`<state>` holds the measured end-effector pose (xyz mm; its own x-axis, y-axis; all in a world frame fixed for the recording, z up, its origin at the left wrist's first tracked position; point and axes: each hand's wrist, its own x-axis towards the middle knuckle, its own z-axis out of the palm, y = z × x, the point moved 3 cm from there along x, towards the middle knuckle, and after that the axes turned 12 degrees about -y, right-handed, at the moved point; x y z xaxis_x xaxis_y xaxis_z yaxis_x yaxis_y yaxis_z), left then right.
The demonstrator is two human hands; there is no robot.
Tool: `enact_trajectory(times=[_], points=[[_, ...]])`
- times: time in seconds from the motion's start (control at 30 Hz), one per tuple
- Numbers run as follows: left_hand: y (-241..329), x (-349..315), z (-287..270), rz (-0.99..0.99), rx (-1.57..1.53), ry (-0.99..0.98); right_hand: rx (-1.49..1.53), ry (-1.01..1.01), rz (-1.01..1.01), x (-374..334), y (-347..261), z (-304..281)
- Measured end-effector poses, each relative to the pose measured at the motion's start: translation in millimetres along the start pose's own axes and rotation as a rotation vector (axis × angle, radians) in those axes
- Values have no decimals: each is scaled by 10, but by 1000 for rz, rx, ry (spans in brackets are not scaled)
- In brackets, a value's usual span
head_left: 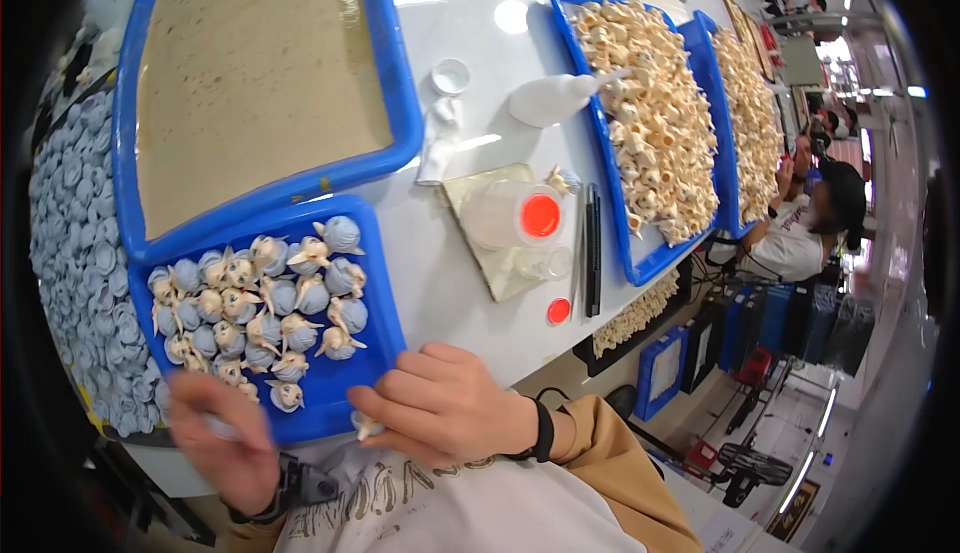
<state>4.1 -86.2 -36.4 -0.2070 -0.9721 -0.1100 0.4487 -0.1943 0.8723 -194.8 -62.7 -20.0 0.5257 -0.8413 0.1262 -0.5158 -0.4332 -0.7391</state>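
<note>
My right hand (445, 408) is closed, its thumb and fingers pinching a small cream doll head (367, 425) just off the near edge of a blue tray (335, 393). Most of that head is hidden by the fingers. Blurred by motion, my left hand (225, 443) is at the tray's near left corner; a pale patch shows by its fingers, too smeared to name. In the tray lie several doll heads (300, 333) with pointed ears, painted eyes and blue-grey hair. Loose blue-grey hair pieces (80, 253) are heaped along the left.
Behind stands a larger blue tray (405, 103) with a beige bottom. Mid-table are a white squeeze bottle (550, 101), a red-topped jar (500, 215) on a pad, and black pens (592, 253). Blue trays at right hold cream parts (660, 113). A person (800, 233) sits beyond.
</note>
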Motion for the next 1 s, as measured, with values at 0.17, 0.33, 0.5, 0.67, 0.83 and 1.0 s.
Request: enact_trajectory(times=[0.17,0.33,0.5,0.67,0.83,1.0], points=[[214,262,346,16,-208,514,-173,-142,176,100,12,142],[169,138,308,-273,-221,-344,-151,-8,144,-4,-25,18],[69,195,220,-161,-206,-247,-134,46,204,-400,136,-332],[110,265,200,-132,-186,-257,-226,-78,108,-35,-32,-78],[70,220,212,-128,-201,-258,-291,-225,160,237,-104,207],[73,190,215,-176,-180,-265,-315,-127,152,226,-67,228]])
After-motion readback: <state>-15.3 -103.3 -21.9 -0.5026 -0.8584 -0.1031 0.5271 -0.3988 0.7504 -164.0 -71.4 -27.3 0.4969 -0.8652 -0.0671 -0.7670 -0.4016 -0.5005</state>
